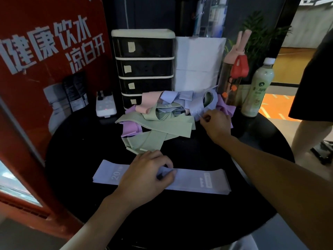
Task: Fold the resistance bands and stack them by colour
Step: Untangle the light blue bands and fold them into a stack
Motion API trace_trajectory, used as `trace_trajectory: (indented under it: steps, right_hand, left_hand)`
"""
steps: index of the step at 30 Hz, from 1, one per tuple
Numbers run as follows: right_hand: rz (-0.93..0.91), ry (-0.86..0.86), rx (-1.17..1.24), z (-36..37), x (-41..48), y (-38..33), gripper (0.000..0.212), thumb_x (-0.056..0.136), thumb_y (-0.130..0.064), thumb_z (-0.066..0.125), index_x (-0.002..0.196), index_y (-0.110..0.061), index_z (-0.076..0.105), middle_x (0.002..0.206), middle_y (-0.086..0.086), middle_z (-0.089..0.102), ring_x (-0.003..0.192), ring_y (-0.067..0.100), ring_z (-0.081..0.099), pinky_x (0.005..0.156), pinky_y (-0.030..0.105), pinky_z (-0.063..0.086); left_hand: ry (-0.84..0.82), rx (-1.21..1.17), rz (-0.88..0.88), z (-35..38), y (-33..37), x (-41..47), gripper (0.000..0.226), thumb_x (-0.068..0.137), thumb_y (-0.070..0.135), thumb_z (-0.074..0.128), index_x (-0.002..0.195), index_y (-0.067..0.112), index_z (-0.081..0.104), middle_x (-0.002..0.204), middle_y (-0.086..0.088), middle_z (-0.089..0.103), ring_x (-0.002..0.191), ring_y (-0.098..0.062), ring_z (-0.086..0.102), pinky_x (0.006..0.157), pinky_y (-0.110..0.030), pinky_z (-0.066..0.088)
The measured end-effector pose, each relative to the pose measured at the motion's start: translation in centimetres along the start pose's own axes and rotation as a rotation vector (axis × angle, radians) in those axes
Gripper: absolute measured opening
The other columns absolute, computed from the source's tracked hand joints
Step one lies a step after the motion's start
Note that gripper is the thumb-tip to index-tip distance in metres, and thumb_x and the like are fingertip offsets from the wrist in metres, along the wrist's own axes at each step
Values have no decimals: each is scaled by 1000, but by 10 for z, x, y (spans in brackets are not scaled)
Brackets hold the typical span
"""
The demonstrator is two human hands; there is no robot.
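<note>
A flat stack of lavender-blue bands (198,181) lies across the near part of the round black table (180,222). My left hand (146,175) presses on its middle, fingers pinching the top band. Behind it sits a loose heap of bands: green ones (158,130) in front, purple ones (130,129) underneath at the left, a pink one (149,102) at the back, blue ones (180,98) on top. My right hand (215,125) reaches to the heap's right side and pinches the edge of a lavender-blue band (209,105) marked with a number.
A black drawer unit (144,65) and white paper (198,65) stand behind the heap. A white power strip (105,105) lies at the left. Two bottles (255,89) stand at the right. A red sign (45,69) borders the left; a person's leg (306,138) is at the right.
</note>
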State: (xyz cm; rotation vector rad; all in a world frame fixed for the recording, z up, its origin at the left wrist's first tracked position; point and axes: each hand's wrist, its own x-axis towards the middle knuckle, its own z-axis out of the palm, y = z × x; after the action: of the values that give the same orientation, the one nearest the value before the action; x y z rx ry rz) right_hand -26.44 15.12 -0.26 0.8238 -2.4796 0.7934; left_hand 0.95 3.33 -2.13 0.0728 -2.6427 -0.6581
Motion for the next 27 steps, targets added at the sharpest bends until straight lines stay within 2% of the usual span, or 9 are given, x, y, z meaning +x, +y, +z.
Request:
trace_trajectory:
  steps: [2,5,7,10,15,19,21,23,27]
  right_hand:
    - [-4,21,38,-6,-5,-1,21,84,-23,63,64,-19,63,68,-2,63,72,20,57,83,35,39]
    - [-20,69,127,-24,-15,-6,32,84,-24,60,54,-26,49,59,-6,54,66,18,55,74,40,48]
    - [-28,116,203,-38,-24,-11,27,84,-24,62,58,-24,54,63,-4,58,67,17,58,70,38,48]
    - [-52,157,300,-59,-37,-20,13,86,-14,67,75,-8,68,75,-2,65,71,13,59,72,33,48]
    - [-179,202,345,-89,-59,-30,6,82,-3,70,78,-4,64,82,6,60,71,14,53,67,29,44]
    - [-290,158,324,-99,-81,-28,7,82,-4,71,80,-6,65,85,6,58,75,13,52,67,23,46]
    - [-308,146,331,-100,-94,-26,8,82,-2,72,80,-6,65,85,4,56,75,9,51,69,12,43]
    - [-296,135,341,-103,-107,-23,9,81,-1,72,81,-6,65,83,1,56,75,9,52,70,8,40]
    - [-288,123,394,-110,-131,-22,8,83,-2,72,80,-5,65,79,0,58,72,11,55,68,16,42]
  left_hand:
    - [0,8,4,-1,0,0,36,86,59,44,93,31,65,92,15,55,87,-3,51,82,-28,40]
    - [-14,15,4,-1,-1,0,40,85,61,42,96,31,65,94,15,54,89,-3,51,82,-26,39]
    - [-3,8,-1,-1,-1,-1,42,85,61,43,99,29,65,96,16,53,90,-5,53,83,-28,41]
    - [93,-31,12,-3,4,-2,33,87,51,49,95,24,66,93,14,53,88,-10,56,81,-37,47]
    - [282,28,25,-12,14,-9,18,86,39,47,84,30,63,83,21,51,83,-7,53,76,-32,36]
    - [249,24,96,-21,34,4,14,87,32,53,86,24,64,82,14,54,79,-16,55,73,-42,47]
    - [222,1,139,-23,48,19,9,87,26,59,89,19,65,86,10,56,82,-18,56,74,-40,48]
    - [179,-92,117,-20,64,34,5,89,20,64,93,16,65,89,7,59,84,-18,58,76,-36,49]
    - [115,-544,-156,-6,91,59,10,96,20,61,97,27,68,90,-2,70,82,-15,66,77,-29,53]
